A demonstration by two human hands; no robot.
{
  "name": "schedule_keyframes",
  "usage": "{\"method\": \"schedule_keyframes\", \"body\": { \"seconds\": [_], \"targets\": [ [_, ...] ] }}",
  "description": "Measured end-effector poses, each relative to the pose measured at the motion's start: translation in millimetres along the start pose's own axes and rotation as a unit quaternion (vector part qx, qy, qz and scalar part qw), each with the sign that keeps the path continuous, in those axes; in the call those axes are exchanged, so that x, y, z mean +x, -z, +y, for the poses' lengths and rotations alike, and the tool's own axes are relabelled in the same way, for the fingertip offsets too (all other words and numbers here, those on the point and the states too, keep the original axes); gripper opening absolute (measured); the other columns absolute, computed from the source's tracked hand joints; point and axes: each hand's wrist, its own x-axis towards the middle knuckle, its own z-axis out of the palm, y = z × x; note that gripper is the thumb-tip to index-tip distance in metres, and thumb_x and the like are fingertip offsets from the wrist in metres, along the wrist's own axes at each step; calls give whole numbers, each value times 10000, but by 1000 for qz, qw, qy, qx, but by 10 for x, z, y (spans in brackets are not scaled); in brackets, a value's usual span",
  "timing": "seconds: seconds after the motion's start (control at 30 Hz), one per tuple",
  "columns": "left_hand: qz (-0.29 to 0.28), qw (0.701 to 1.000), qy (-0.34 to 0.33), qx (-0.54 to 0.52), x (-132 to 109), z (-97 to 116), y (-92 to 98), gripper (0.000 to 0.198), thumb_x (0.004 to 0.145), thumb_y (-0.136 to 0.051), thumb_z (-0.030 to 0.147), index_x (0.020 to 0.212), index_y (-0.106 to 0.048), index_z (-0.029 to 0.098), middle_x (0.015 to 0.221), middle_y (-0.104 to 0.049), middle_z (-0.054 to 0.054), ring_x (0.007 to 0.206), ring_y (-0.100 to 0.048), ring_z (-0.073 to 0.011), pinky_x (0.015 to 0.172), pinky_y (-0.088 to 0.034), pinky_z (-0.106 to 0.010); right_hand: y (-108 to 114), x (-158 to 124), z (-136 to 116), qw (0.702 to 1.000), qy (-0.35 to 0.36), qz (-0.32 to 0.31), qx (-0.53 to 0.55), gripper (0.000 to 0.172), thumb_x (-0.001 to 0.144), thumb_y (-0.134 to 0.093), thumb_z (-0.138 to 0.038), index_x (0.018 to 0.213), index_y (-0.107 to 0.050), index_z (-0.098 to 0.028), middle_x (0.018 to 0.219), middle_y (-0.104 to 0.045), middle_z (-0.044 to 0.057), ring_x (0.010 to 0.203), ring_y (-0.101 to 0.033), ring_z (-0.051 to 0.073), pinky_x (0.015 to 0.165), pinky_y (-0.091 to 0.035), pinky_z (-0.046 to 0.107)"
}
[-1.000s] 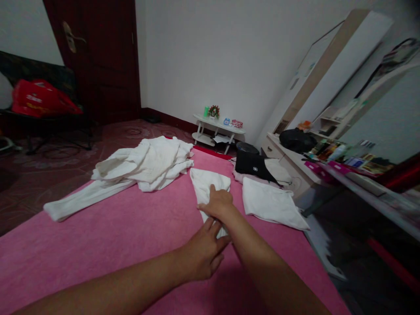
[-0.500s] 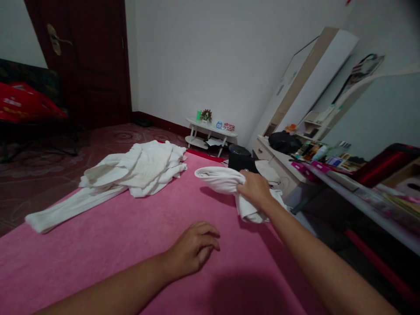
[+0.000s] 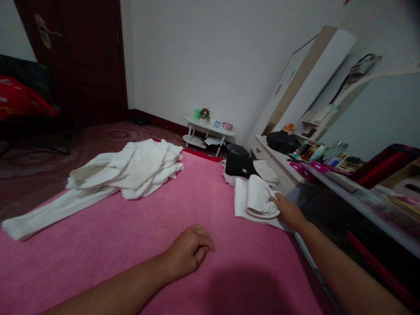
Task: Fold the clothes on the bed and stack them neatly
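Right hand (image 3: 288,211) fingers grasp the folded white cloth (image 3: 257,200); left hand (image 3: 190,250) rests loosely curled, holding nothing, on the pink bed (image 3: 131,245).

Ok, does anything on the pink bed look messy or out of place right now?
Yes. The heap of white cloths at the bed's far left is crumpled, with one long piece trailing out. The folded white stack under the right hand sits at the bed's right edge. The left hand rests on the pink cover.

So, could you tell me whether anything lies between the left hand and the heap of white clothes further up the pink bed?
Nothing visible does. The left hand rests loosely curled on the pink bedspread, and only bare bedspread lies between it and the heap of white clothes. The right hand rests on the folded white cloth, off to the side.
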Motion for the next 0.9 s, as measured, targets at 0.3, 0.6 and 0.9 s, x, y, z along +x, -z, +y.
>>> {"method": "schedule_keyframes", "body": {
  "seconds": [0.3,0.6,0.9],
  "targets": [
    [-16,1000,14,17,54,-3,-2,261,731,-529,-8,824,-692,173,839,-657,-37,830,-585,-153,787,-440,-274,321,257,220,977,20,206,-50,212,789,-509,-148,990,-562,-193,1105,-587,113,1016,-539,250,804,-407,317],
    [-24,999,21,17,58,-23,1,271,702,-539,-20,814,-684,179,847,-640,-26,830,-573,-150,765,-426,-265,-278,48,-222,978,14,198,-55,545,717,-537,-118,1261,-511,-159,1550,-211,149,1404,-200,360,1060,-255,560],
    [-25,999,15,35,39,-25,-19,260,723,-545,6,841,-678,195,874,-624,-26,857,-557,-158,782,-414,-282,-139,38,-296,967,-66,204,135,429,867,-458,-306,1273,-575,-232,1212,-657,78,1029,-648,257,844,-509,373]
  ]
}}
